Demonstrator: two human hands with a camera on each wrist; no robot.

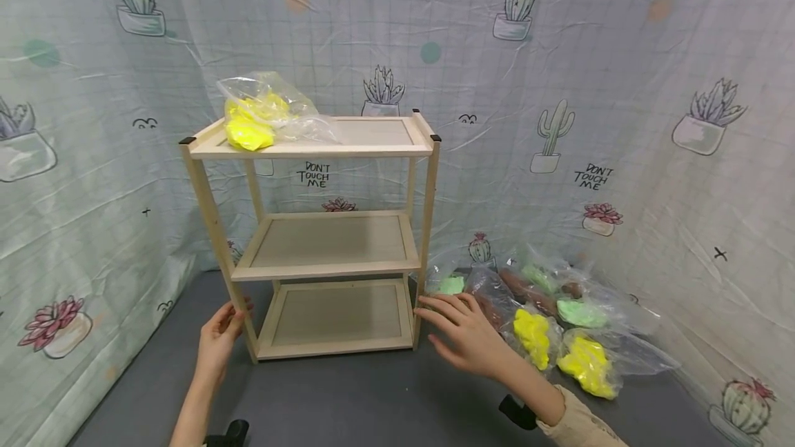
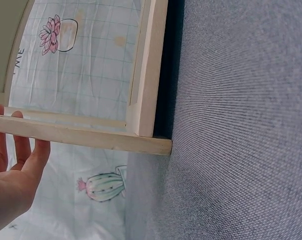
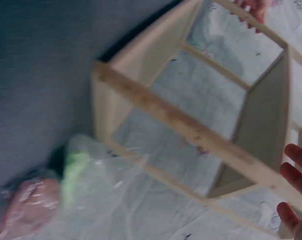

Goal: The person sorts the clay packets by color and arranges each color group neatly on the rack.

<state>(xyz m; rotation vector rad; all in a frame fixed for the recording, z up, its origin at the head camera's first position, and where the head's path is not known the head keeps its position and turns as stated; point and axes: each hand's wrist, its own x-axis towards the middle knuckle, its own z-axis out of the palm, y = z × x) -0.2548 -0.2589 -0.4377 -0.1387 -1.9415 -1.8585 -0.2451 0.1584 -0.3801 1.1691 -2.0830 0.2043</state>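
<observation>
A three-tier wooden shelf rack [image 1: 326, 272] with pale posts and grey panels stands upright on the dark grey surface. My left hand [image 1: 219, 336] grips its front left post low down, between the middle and bottom shelves. In the left wrist view, the fingers of that hand [image 2: 20, 170] reach around the post. Beside the front right post is my right hand [image 1: 466, 333], palm down with fingers extended and spread. The right wrist view shows its fingers [image 3: 297, 172] close to the post; whether they touch it I cannot tell. A clear bag with yellow lumps [image 1: 251, 123] lies on the top shelf's left side.
Right of the rack lies a pile of clear plastic bags with yellow [image 1: 586, 364], light green [image 1: 580, 312] and brown [image 1: 528, 290] contents. My right forearm passes in front of it. A cactus-print sheet [image 1: 497, 81] hangs behind and at both sides.
</observation>
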